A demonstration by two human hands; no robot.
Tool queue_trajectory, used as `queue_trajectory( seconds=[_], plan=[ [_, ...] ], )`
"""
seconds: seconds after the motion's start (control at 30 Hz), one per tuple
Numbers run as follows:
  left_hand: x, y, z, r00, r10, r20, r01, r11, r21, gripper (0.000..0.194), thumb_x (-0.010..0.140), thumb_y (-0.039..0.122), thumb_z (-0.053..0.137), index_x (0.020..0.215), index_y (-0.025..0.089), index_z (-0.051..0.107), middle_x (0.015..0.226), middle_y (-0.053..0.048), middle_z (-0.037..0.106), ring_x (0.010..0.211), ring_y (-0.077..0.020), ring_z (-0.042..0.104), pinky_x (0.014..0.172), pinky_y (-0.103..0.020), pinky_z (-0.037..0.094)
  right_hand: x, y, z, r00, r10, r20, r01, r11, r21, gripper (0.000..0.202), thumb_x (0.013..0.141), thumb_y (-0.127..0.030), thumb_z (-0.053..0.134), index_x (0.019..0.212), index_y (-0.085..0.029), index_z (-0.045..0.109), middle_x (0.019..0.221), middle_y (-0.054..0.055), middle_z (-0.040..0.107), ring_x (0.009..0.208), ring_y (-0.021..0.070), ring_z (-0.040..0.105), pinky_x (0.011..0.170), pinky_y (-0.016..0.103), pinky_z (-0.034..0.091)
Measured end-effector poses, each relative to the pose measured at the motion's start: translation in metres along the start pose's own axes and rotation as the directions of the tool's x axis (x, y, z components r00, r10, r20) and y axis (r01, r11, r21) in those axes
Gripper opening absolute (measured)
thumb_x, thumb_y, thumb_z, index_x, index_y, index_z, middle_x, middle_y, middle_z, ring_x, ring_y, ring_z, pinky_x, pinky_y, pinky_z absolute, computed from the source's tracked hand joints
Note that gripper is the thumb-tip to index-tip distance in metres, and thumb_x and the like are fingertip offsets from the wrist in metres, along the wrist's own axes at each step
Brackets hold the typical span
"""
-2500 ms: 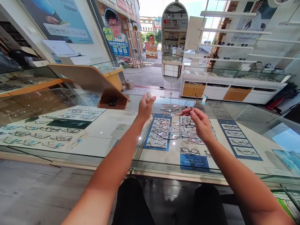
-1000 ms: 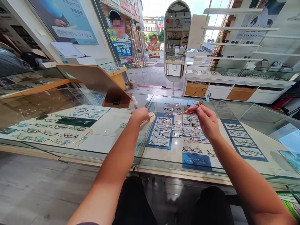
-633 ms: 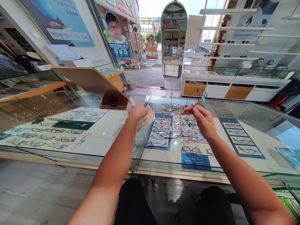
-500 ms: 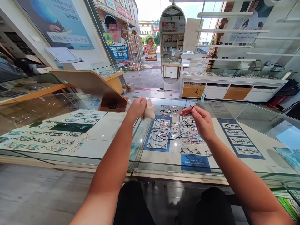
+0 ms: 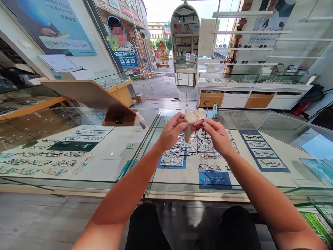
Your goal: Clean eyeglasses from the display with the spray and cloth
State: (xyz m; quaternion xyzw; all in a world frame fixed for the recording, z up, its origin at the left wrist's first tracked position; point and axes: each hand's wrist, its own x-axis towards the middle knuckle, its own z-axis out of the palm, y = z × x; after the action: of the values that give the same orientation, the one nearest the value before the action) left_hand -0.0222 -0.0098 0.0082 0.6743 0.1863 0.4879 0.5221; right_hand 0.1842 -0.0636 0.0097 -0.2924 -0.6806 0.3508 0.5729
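My left hand pinches a beige cloth, which hangs down between my two hands and touches the glasses. Thin dark-rimmed glasses with a light blue tag are held up by my right hand, its fingers closed on the frame. Below both hands, several pairs of glasses lie over blue and white display cards at the glass counter. One black pair sits just above a blue card with white print.
A small white spray bottle stands left of my hands beside a brown wooden board. Rows of glasses fill the left case. An oval mirror stands behind the counter.
My left hand has brought the cloth right, up to the glasses in my right hand. The spray bottle now shows fully. The view has shifted slightly.
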Motion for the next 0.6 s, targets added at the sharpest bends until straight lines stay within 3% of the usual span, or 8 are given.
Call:
queue_trajectory(
  seconds=[0.23,0.37,0.6],
  plan=[
    [-0.0037,0.0002,0.0010,0.998,0.060,-0.010,-0.059,0.998,0.035,0.028,0.100,0.047,0.070,0.101,0.020,0.061,0.084,-0.001,0.069,0.078,-0.0149,0.060,0.074,-0.029,0.048,0.0014,-0.0010,0.0003,0.999,0.011,-0.036,-0.011,1.000,0.000,0.041,0.105,-0.061,0.065,0.100,-0.024,0.081,0.099,0.006,0.078,0.098,0.0231,0.069,0.093,0.039,0.056],
    [-0.0015,-0.0009,0.0014,0.997,0.039,-0.066,-0.040,0.999,-0.020,0.030,0.099,0.048,0.073,0.100,0.021,0.060,0.082,0.001,0.067,0.075,-0.0133,0.059,0.074,-0.028,0.049,0.0026,0.0007,-0.0011,0.999,0.028,-0.045,-0.028,1.000,0.014,0.038,0.105,-0.058,0.066,0.099,-0.024,0.081,0.099,0.006,0.077,0.096,0.0222,0.067,0.094,0.038,0.054],
    [-0.0012,-0.0014,0.0015,0.998,-0.002,-0.056,-0.002,0.998,-0.070,0.032,0.096,0.049,0.076,0.103,0.021,0.062,0.086,0.000,0.069,0.080,-0.0140,0.064,0.080,-0.028,0.054,0.0033,0.0085,-0.0019,0.999,0.051,-0.015,-0.051,0.999,-0.017,0.040,0.106,-0.059,0.064,0.099,-0.023,0.081,0.097,0.005,0.073,0.093,0.0215,0.062,0.090,0.037,0.049]
  ],
)
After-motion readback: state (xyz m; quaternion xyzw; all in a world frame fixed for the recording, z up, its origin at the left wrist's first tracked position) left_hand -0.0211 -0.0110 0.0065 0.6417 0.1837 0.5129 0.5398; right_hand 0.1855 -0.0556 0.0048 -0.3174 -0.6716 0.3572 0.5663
